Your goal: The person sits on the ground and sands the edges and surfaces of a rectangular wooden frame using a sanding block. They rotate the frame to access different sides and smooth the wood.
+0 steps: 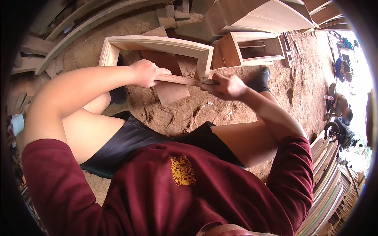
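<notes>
A rectangular wooden frame [159, 44] stands between my lower legs, its near rail [178, 79] towards me. My left hand [149, 73] grips that rail around its middle, with the fingers closed over it. At the frame's near right corner my right hand [229, 86] holds a small block-like tool [205, 84] against the wood; the fingers hide much of it, so its kind cannot be told. Under the frame a flat brown board [172, 93] lies on the dirt floor.
A wooden drawer-like box [236, 48] lies beyond my right foot, below larger wooden cabinet parts [265, 16]. Curved timbers [88, 26] lie at the upper left. Stacked wooden strips [322, 177] are at the lower right. A person [341, 106] sits farther off near a motorbike [339, 131].
</notes>
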Available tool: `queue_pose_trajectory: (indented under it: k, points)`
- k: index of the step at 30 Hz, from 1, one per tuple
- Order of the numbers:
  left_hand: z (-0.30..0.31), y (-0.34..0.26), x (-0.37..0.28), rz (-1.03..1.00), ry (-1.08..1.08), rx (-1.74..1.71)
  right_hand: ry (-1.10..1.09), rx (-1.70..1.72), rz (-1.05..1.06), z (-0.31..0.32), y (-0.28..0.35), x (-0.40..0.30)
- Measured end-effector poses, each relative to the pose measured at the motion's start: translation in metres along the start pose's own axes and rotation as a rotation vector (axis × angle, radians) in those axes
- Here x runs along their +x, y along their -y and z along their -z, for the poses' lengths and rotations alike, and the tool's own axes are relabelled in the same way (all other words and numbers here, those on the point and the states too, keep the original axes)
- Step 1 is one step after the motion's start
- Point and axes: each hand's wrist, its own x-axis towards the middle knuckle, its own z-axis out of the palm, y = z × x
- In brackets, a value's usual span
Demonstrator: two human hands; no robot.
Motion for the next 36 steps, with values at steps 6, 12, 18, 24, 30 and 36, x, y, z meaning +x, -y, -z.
queue_pose_trajectory:
  k: [6,12,18,24,30,36]
  points:
    - [0.003,-0.003,0.006,0.061,0.115,0.006,-0.098,0.004,-0.209,0.005,-0.007,0.003]
    - [0.001,-0.001,0.005,0.028,0.112,0.019,-0.221,0.031,-0.252,0.006,-0.015,0.016]
    - [0.003,-0.002,0.004,0.015,0.122,0.046,-0.154,0.043,-0.19,0.002,-0.012,0.012]
    - [0.009,-0.003,0.006,0.006,0.136,0.054,0.04,0.027,-0.082,-0.005,-0.005,0.0]
    - [0.004,-0.006,0.007,0.014,0.137,0.057,-0.106,-0.054,-0.19,-0.002,-0.027,0.009]
    - [0.003,-0.001,0.004,0.002,0.074,0.048,-0.304,0.012,-0.173,-0.008,-0.025,0.018]
